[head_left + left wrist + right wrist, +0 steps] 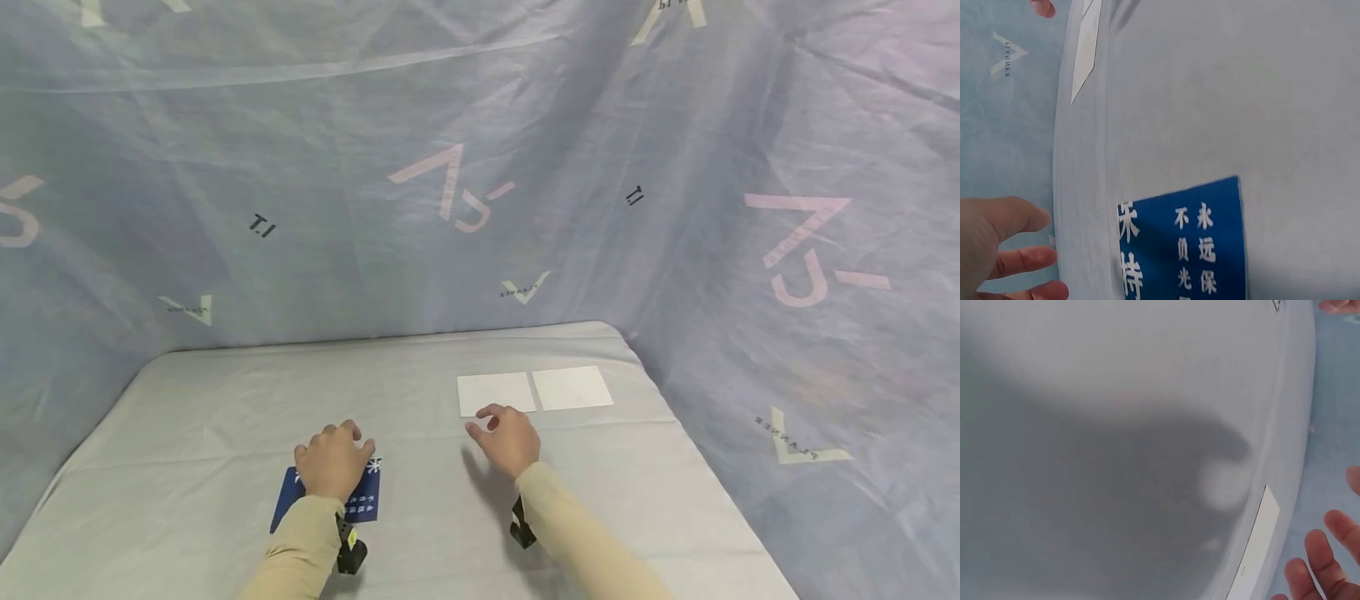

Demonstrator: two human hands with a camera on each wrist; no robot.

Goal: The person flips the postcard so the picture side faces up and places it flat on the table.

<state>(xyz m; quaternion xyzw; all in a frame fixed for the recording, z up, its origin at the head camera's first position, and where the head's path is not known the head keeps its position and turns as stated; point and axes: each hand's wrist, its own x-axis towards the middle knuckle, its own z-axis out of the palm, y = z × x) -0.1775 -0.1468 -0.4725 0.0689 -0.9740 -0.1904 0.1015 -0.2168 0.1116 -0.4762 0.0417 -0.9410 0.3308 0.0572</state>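
Note:
A dark blue card [363, 498] with white Chinese characters lies flat on the cloth at the front left. My left hand [332, 462] hovers over it with relaxed, bent fingers, hiding its middle; in the left wrist view the blue card [1191, 244] shows apart from the fingers. My right hand [510, 440] is raised above the cloth, its fingers loosely bent and holding nothing. Just beyond that hand lie a white card [495, 393] and, to its right, a second white card [572, 388], a narrow gap between them.
A pale grey cloth [405, 383] with faint creases covers the table. Blue-grey printed fabric [337, 167] hangs behind it and along both sides. Each wrist carries a small black camera, the left wrist camera [351, 554] and the right wrist camera [522, 527].

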